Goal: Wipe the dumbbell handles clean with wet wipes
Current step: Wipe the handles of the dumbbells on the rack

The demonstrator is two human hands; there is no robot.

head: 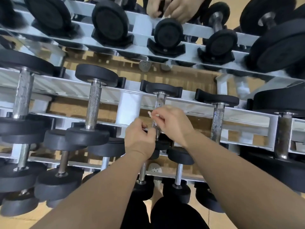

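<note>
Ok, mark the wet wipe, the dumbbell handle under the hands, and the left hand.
wet wipe [149, 113], head view, white corner poking out at its upper end.
dumbbell handle [160, 101], head view, knurled upper stretch.
left hand [138, 142], head view, back of hand.

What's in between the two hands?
In the head view, the rough metal dumbbell handle shows between the left hand and right hand, which both pinch a white wipe.

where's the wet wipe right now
Head view, centre: the wet wipe is pinched between the left hand and the right hand, beside the handle of the small dumbbell on the rack.
</note>
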